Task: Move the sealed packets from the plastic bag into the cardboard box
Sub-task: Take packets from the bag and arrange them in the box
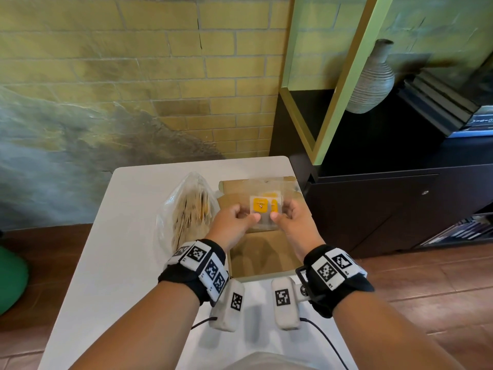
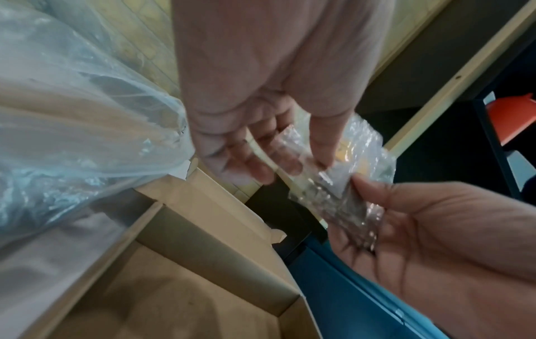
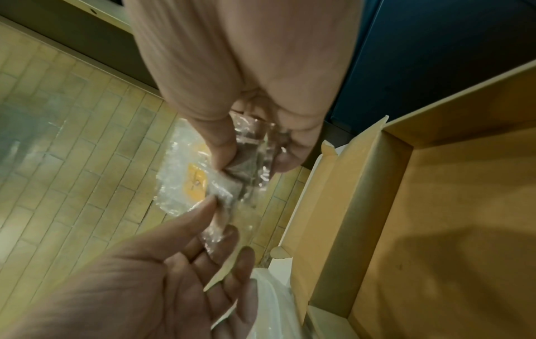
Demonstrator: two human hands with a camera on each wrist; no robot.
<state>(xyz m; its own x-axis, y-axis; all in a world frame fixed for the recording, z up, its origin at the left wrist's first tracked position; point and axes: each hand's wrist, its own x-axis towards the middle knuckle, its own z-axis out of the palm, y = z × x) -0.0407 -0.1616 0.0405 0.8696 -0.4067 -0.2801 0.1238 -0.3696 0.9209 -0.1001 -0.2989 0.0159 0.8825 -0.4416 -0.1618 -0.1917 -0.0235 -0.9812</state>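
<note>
Both hands — left hand (image 1: 234,218), right hand (image 1: 290,217) — pinch clear sealed packets (image 1: 262,206) above the cardboard box (image 1: 266,256), whose visible floor looks bare — plastic bag (image 1: 186,209) still full; task seems barely begun.

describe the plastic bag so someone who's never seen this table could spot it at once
On the white table against the brick wall, an open cardboard box lies flat. The plastic bag lies touching its left side: clear, crinkled, stuffed with pale packets, the only soft heap there.
</note>
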